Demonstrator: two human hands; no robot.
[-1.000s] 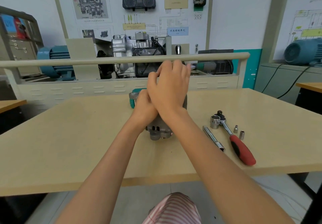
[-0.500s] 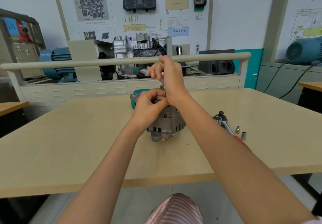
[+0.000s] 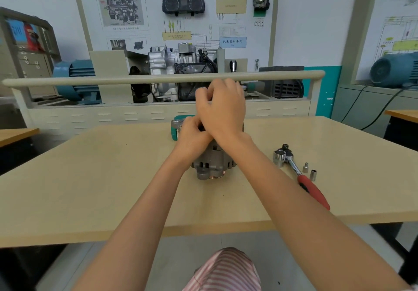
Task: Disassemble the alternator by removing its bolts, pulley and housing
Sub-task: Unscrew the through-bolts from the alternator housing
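Gripping the top of the ribbed cast-metal alternator (image 3: 213, 162) at table (image 3: 90, 189) centre, left hand (image 3: 192, 138) has fingers curled on it. Right hand (image 3: 222, 109) crosses above, fingers bent; what it holds can't be told. Chrome ratchet (image 3: 300, 175) with red handle and two small sockets (image 3: 309, 171) lie to the right.

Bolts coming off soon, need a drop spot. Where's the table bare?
Bare: the whole table left of the alternator, and the near edge in front of it. Crowded: right side, with the ratchet and two small sockets; both hands cover the alternator's top.
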